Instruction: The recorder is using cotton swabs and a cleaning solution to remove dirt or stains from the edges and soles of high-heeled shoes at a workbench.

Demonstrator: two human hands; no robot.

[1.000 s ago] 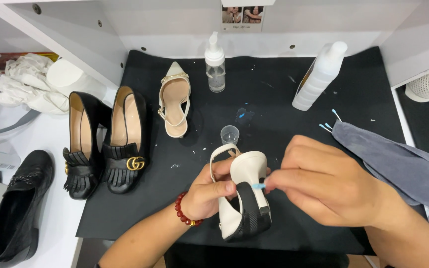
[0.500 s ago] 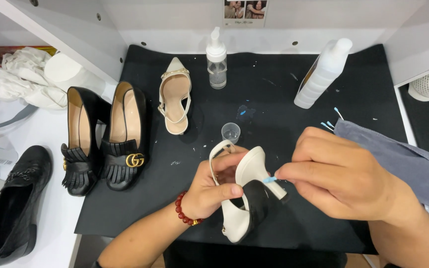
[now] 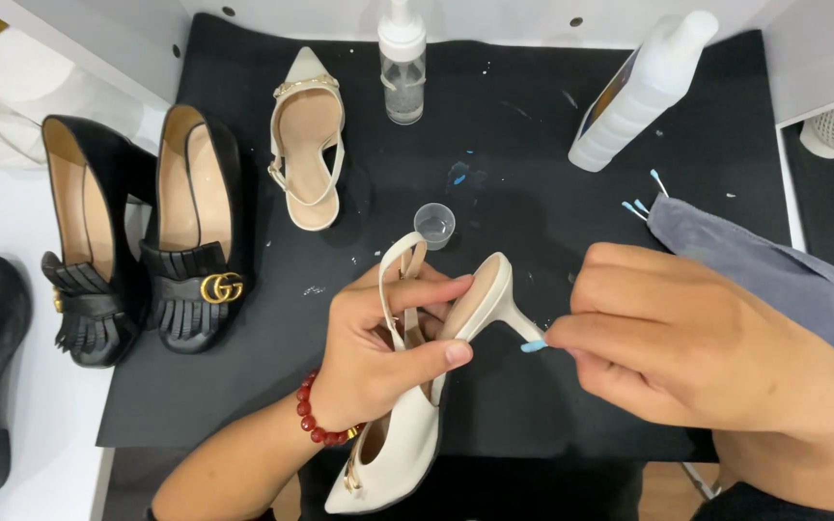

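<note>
While gripping a glossy cream slingback heel (image 3: 407, 425) — left hand (image 3: 378, 357); right hand (image 3: 697, 347) pinching a blue-tipped swab (image 3: 534, 345).

On the desk (image 3: 41, 425) lies a mat (image 3: 533, 145). At its far edge stand a pump bottle (image 3: 403, 60) and, to the right, a leaning squeeze bottle (image 3: 641, 89). A slingback shoe (image 3: 308, 135) lies left of the pump bottle, two fringed loafers (image 3: 137, 227) further left. A small cup (image 3: 434, 225) sits mid-mat; a cloth (image 3: 774, 275) lies right.

On the black mat (image 3: 552, 125) I see a second cream slingback (image 3: 308, 135) at the far side, a clear pump bottle (image 3: 403, 63) right of it, a white bottle (image 3: 641, 92) far right, and a small clear cup (image 3: 434, 224). Two black pumps (image 3: 142, 227) stand left; grey cloth (image 3: 774, 270) lies right.
</note>
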